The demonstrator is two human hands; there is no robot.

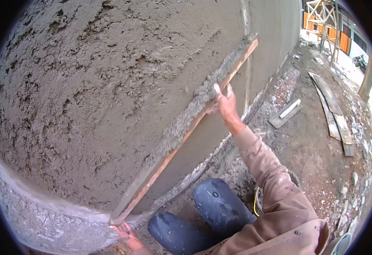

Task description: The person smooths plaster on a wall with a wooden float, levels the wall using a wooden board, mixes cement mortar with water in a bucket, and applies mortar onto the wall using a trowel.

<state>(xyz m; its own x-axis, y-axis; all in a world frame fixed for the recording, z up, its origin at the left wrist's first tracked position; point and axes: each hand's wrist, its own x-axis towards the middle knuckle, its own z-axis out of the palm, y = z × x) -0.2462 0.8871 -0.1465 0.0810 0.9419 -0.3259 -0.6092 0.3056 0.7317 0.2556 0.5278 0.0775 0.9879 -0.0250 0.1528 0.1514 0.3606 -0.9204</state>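
A long wooden screed board (pixel 164 162) lies slantwise against the plastered wall (pixel 122 97), its upper end to the right. Wet mortar (pixel 179 127) is heaped along its upper edge. My right hand (pixel 226 109) grips the board above its middle, thumb and fingers around the edge. Down at the lower left end, my left hand (pixel 127 236) holds the board's tip, with part of the fingers hidden beneath it. Left of the board the plaster is rough and pitted; right of it the surface looks smoother.
A plastering float (pixel 285 114) with a pale handle lies on the ground at right. Beyond it are mortar-stained planks (pixel 332 108) and scattered rubble. A bucket (pixel 338 245) shows at the lower right edge. Wooden scaffolding (pixel 322 21) stands in the background.
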